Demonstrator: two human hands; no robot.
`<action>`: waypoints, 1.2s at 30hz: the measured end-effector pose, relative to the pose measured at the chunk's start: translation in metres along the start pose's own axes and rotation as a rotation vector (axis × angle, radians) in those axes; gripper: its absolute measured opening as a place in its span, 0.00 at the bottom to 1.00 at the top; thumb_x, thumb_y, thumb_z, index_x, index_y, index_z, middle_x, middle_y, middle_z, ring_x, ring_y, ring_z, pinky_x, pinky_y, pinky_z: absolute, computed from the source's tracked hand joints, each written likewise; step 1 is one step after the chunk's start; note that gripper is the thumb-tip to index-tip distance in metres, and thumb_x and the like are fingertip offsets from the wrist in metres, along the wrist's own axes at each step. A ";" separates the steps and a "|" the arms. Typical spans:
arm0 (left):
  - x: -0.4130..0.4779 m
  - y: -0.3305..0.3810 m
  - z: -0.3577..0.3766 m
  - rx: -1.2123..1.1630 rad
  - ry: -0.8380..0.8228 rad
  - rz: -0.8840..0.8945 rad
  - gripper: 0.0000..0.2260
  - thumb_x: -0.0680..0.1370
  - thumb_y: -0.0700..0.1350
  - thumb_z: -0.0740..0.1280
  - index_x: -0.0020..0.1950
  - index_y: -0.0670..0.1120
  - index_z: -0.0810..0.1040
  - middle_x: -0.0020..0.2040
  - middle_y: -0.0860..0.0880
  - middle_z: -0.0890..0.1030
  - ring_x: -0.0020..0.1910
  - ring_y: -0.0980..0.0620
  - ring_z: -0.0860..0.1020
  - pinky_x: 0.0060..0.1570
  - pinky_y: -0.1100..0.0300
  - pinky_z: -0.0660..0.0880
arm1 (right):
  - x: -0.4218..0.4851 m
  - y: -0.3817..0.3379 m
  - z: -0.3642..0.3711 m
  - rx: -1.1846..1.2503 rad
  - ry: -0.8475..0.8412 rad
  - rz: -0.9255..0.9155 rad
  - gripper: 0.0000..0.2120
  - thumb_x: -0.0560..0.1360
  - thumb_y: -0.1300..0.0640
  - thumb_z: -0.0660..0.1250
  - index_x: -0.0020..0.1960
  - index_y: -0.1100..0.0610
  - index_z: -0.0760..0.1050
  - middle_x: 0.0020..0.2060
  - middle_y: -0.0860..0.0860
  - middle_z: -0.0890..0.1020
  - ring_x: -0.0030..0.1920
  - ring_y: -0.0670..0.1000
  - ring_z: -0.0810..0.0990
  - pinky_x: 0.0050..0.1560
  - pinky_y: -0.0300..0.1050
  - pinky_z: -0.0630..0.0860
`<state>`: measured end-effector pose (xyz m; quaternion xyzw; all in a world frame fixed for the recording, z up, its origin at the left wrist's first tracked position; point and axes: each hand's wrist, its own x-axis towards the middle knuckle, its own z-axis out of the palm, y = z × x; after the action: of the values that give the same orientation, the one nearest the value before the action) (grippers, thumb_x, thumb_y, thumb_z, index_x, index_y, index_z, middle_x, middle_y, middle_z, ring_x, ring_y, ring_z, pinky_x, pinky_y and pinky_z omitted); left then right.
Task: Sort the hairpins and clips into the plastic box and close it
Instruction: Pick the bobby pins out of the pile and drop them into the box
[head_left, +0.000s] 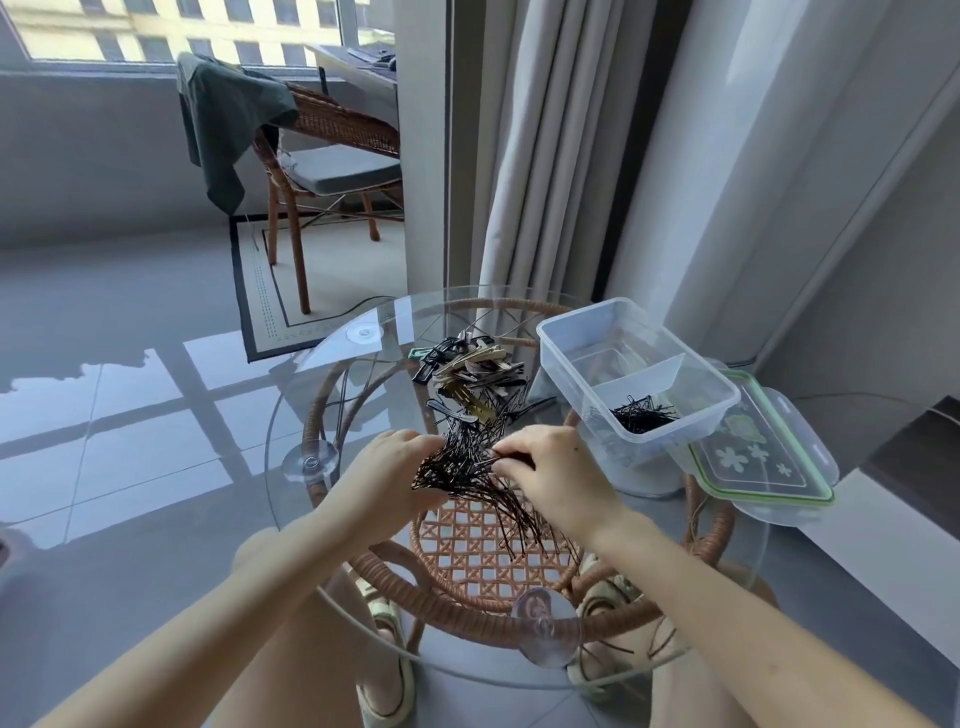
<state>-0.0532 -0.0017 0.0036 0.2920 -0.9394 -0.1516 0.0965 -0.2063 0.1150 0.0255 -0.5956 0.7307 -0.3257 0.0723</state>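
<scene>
A thick bundle of black hairpins sits on the round glass table between my hands. My left hand grips its left side. My right hand pinches some pins at its right side. Behind the bundle lies a pile of gold, black and grey clips. The clear plastic box stands at the right, open, split into compartments. Its near compartment holds several black hairpins. The box's lid, with a green seal and flower print, lies beside it on the right.
The glass top rests on a rattan frame with suction pads. Grey curtains hang behind the table. A rattan chair with a green cloth stands further back by the window. A low white ledge is at the right.
</scene>
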 end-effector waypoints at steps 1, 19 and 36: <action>0.002 0.001 0.001 0.001 -0.001 -0.001 0.29 0.71 0.52 0.70 0.69 0.49 0.67 0.64 0.48 0.75 0.63 0.50 0.71 0.65 0.57 0.67 | 0.002 -0.001 -0.007 0.029 -0.006 0.025 0.09 0.71 0.59 0.71 0.51 0.59 0.81 0.45 0.53 0.85 0.44 0.46 0.81 0.51 0.37 0.75; 0.029 0.027 -0.012 0.238 -0.217 0.199 0.18 0.76 0.42 0.65 0.64 0.55 0.71 0.55 0.48 0.74 0.51 0.53 0.73 0.44 0.65 0.68 | 0.067 0.058 -0.144 -0.363 -0.512 0.291 0.02 0.68 0.61 0.71 0.40 0.58 0.82 0.29 0.49 0.82 0.23 0.39 0.74 0.28 0.36 0.71; 0.025 0.029 -0.043 0.085 -0.124 0.128 0.13 0.73 0.43 0.68 0.57 0.52 0.80 0.50 0.53 0.84 0.42 0.58 0.81 0.44 0.75 0.72 | -0.024 0.012 -0.078 -0.298 -0.354 0.028 0.31 0.66 0.38 0.70 0.64 0.52 0.71 0.55 0.47 0.78 0.51 0.45 0.74 0.52 0.36 0.69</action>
<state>-0.0766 -0.0030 0.0559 0.2253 -0.9659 -0.1230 0.0353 -0.2477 0.1679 0.0727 -0.6375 0.7547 -0.1035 0.1151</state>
